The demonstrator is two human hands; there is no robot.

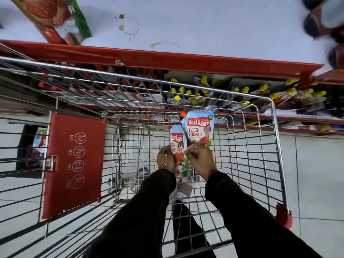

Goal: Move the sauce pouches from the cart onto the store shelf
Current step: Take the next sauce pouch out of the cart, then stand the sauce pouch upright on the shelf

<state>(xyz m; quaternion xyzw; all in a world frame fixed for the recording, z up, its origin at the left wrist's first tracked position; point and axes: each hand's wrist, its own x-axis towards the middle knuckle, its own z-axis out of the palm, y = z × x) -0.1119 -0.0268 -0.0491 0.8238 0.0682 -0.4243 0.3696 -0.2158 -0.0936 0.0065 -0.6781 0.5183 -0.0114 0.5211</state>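
Observation:
Both my hands are down inside the wire cart (275, 146). My left hand (165, 158) grips the lower part of a small tomato sauce pouch (176, 140), held upright. My right hand (202, 161) grips the bottom of a larger tomato sauce pouch (200, 130) with an orange cap, just to the right and touching the smaller one. Above the cart lies the white store shelf (204, 25) with a red front edge. A pouch (54, 17) lies on the shelf at the top left.
The shelf surface has brown stains near its middle. Dark jars (323, 21) stand at the shelf's top right. Lower shelves behind the cart hold yellow-capped bottles (245, 90) and red-capped bottles. A red child-seat flap (74, 162) hangs at the cart's left. Tiled floor lies below.

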